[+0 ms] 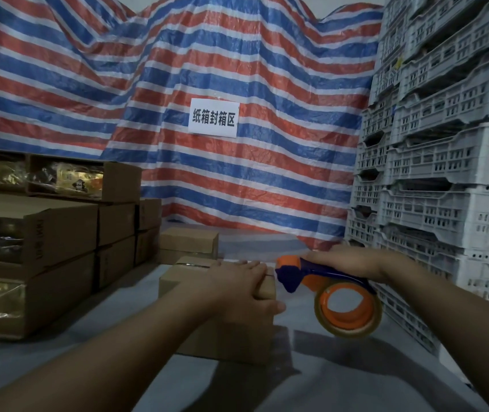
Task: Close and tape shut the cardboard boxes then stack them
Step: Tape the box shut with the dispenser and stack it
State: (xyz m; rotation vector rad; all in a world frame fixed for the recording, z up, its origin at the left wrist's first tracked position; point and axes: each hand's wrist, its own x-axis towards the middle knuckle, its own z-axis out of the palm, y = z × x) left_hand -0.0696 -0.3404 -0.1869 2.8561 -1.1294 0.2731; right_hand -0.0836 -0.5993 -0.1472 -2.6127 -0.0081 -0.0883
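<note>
- The cardboard box (207,307) being worked on sits on the grey counter (356,382) directly in front of the person, flaps folded down, so its top seam faces up where tape can be run along it.
- The left hand (243,288) lies over the box's near right top corner, fingers spread flat across the closed flaps and thumb hooked down the side. This looks meant to pin the flaps shut and keep the light box from sliding while tape goes on.
- The right hand (347,260) is wrapped around the handle of the tape dispenser (326,288), which hangs just beside the box's right edge, blade end pointing at the box and the roll hanging low. Judging by this, the tape is about to be laid or has just been cut; the frame does not show which.
- A shiny strip at the box's far end suggests tape there, though it is too faint to be sure.
- Two closed boxes (188,243) stand stacked just behind, likely the growing pile for finished ones.
- Open boxes (59,230) showing their packaged contents are stacked at the left, near at hand, probably waiting their turn.
- Grey plastic crates (445,173) tower at the right, and a striped tarp (237,84) with a paper sign (213,118) hangs behind.
</note>
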